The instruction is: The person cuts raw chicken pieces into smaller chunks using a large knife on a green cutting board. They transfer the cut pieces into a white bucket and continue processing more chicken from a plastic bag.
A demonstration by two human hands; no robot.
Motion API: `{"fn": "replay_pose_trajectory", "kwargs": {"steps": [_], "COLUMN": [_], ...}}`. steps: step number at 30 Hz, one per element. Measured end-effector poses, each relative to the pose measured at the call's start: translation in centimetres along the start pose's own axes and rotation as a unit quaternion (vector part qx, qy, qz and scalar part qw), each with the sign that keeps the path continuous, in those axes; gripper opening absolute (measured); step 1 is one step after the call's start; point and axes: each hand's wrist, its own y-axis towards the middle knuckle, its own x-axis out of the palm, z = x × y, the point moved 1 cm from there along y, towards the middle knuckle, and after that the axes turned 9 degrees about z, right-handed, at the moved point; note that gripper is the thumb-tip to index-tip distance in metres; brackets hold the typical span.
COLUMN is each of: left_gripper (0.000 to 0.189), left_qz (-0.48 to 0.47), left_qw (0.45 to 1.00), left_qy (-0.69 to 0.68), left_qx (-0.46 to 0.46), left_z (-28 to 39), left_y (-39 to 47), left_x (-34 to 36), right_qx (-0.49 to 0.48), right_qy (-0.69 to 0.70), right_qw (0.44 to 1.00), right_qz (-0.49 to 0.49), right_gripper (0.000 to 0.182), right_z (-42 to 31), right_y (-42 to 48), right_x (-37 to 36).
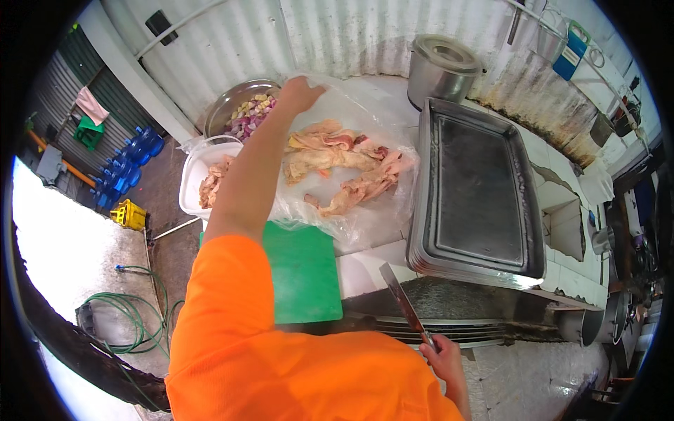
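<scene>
My left hand (303, 94) is stretched far forward and grips the upper edge of a clear plastic bag (363, 223). Raw poultry skin (337, 158) with bits of red flesh lies spread on the plastic. At my right side, my right hand (445, 358) holds a kitchen knife (403, 300) by its handle, its blade slanting up and away from me. A green cutting board (305, 273) lies at the near table edge, partly hidden by my left arm. Left of that arm, a white plastic tub (190, 184) holds cut raw pieces (215, 181).
A metal bowl (216, 113) of peeled garlic and cut onion sits behind the tub. Stacked metal trays (479, 184) occupy the table's right side. Behind them stands a lidded metal pot (439, 71). A broken opening (563, 221) gapes in the white tiles.
</scene>
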Motion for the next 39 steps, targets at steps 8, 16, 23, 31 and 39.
{"fn": "replay_pose_trajectory", "kwargs": {"steps": [8,16,23,31,39], "left_gripper": [0.066,0.053,0.03,0.037,0.037], "left_qz": [-0.272,-0.274,-0.259,-0.312,-0.224], "left_qw": [0.958,0.954,0.958,0.944,0.952], "left_qy": [-0.005,-0.104,-0.1,-0.096,-0.204], "left_qx": [0.088,0.063,0.069,0.059,0.05], "left_z": [4.9,5.4,0.7,4.1,7.3], "left_y": [-13.5,-15.6,-13.2,-9.8,-12.7], "left_x": [11.8,17.4,20.7,10.9,6.2], "right_qx": [-0.002,0.028,0.02,0.026,-0.007], "right_qy": [0.001,-0.026,-0.025,-0.043,-0.047], "right_qw": [1.0,0.999,0.999,0.998,0.999], "right_qz": [-0.004,0.019,0.036,0.035,0.018], "right_gripper": [0.028,0.029,0.031,0.031,0.029], "right_z": [-2.9,-3.9,-4.0,-4.4,-6.5], "right_y": [0.5,-1.4,-2.1,-2.1,-0.6], "right_x": [1.9,3.0,4.0,4.4,4.6]}}
